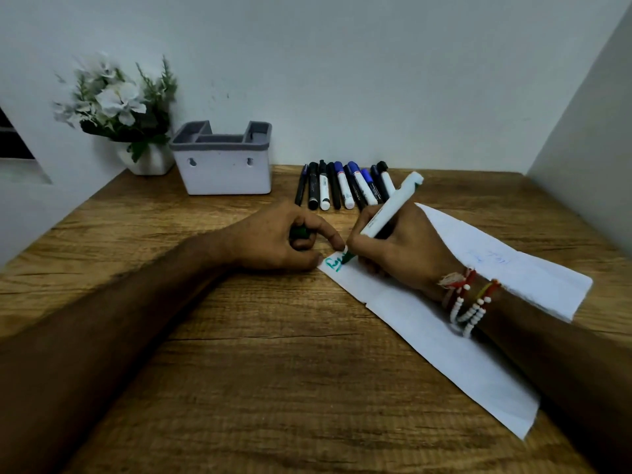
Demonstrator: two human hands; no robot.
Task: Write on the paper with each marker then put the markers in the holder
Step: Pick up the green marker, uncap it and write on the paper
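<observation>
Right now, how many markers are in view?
11. Ten lie in a row right of the holder; one marker is in the right hand, tip on the paper. The row overlaps, so some may be hidden.

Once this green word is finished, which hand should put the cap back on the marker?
Probably the left hand: it already holds the green cap, right beside the tip. The right hand grips the green marker on the paper.

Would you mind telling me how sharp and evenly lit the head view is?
Head view: wide-angle bending at the edges; the flowers are blurred, the markers and green writing fairly sharp; light is dim and soft, with forearms darkening towards the lower corners.
</observation>
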